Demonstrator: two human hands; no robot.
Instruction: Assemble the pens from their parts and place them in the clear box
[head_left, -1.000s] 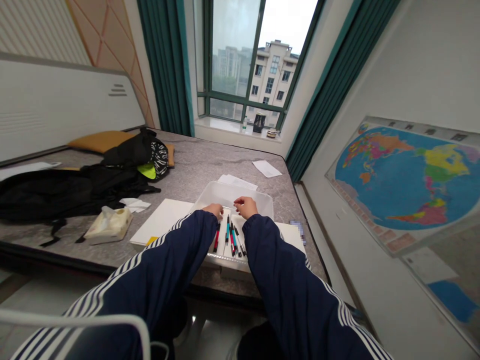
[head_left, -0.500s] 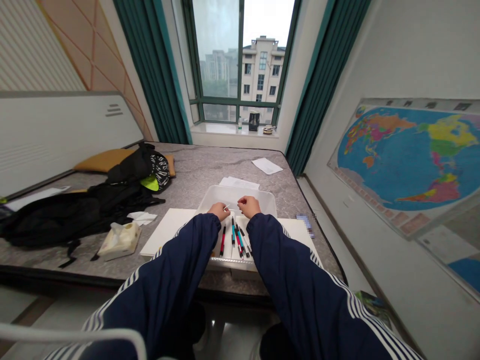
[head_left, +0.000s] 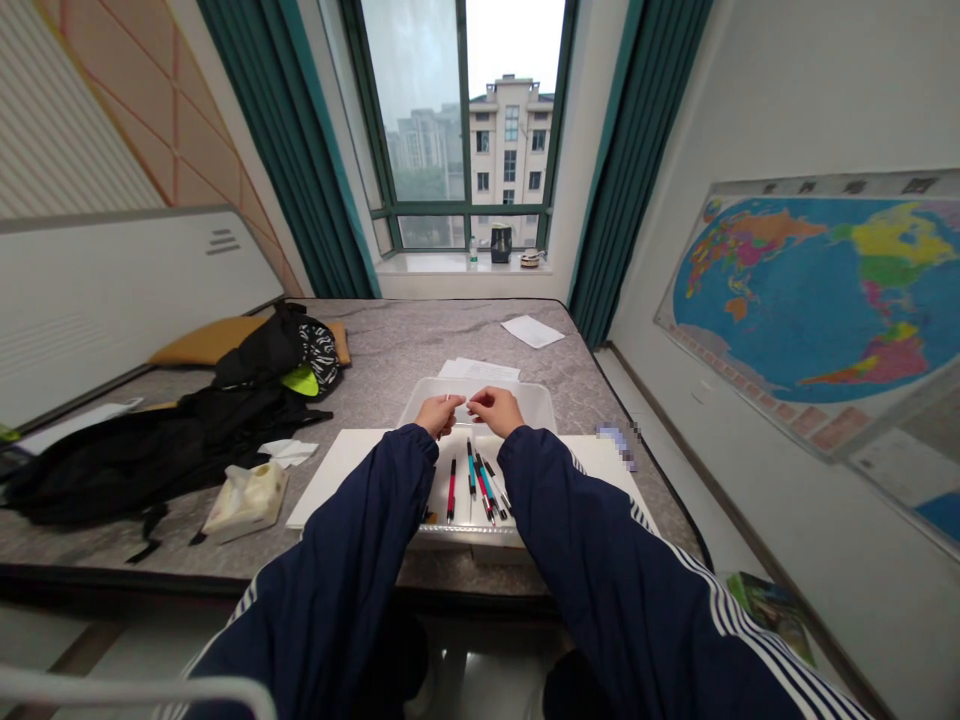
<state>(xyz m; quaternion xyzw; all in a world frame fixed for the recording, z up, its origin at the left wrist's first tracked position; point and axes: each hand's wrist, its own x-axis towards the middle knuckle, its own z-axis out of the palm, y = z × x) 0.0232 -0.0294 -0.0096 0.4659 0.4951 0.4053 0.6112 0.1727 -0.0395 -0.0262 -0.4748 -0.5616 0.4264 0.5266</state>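
My left hand (head_left: 437,414) is closed in a pinch, with a bit of a thin white stick (head_left: 448,398) at its fingertips. Just to its right, my right hand (head_left: 498,410) also pinches with thumb and forefinger. Whatever the right fingers hold is too small to make out. The two sets of fingertips almost meet above a clear plastic bin (head_left: 536,402). Nearer to me, below my hands, a red and black pen (head_left: 451,490) lies apart from several teal, red and black pens (head_left: 484,480) on a white surface with a clear front rim (head_left: 469,530).
White boards or large sheets (head_left: 337,465) lie under my forearms on the grey bed-like surface (head_left: 405,335). To the left are a tissue pack (head_left: 246,503), a crumpled tissue (head_left: 289,452) and a black backpack (head_left: 202,420). Papers (head_left: 480,369) lie behind the bin.
My hands have come closer together, fingertips nearly meeting. The white stick shows less than before between the left fingers. The view has shifted slightly; the pens lie as before.
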